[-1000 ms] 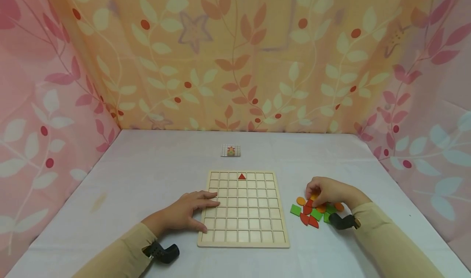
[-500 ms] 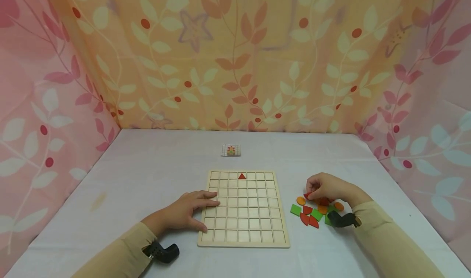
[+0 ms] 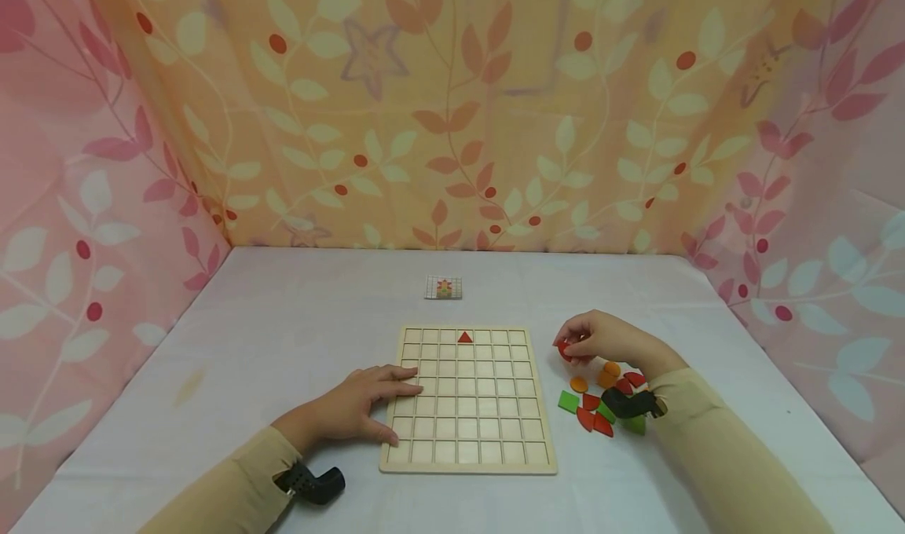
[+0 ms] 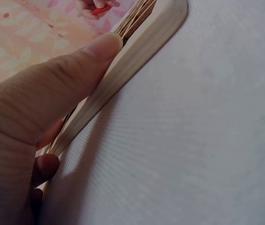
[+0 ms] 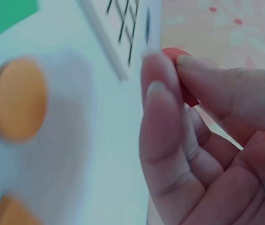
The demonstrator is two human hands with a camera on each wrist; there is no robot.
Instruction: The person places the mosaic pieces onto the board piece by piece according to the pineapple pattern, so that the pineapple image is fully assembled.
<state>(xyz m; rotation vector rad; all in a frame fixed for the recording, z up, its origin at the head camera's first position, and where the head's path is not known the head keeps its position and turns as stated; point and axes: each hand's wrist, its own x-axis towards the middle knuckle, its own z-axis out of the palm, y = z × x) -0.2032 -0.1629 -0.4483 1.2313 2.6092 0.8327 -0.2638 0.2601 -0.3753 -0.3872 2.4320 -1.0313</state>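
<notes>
My right hand (image 3: 610,339) pinches a small red piece with a curved edge (image 5: 191,97) between thumb and fingertips, held above the table near the far right corner of a wooden grid board (image 3: 468,408). Part of the piece is hidden by the fingers. My left hand (image 3: 349,408) rests spread on the board's left border, its thumb (image 4: 83,63) lying over the rim. One red triangle (image 3: 464,338) sits in a top-row cell of the board.
Right of the board lie loose flat pieces: a green square (image 3: 569,402), an orange disc (image 3: 579,385), several red curved pieces (image 3: 603,426) and others partly under the right wrist camera (image 3: 629,403). A small pattern card (image 3: 443,287) lies beyond the board.
My right hand has lifted the red piece from the pile and moved it left and away from me, toward the board. The left hand and the board have stayed in place.
</notes>
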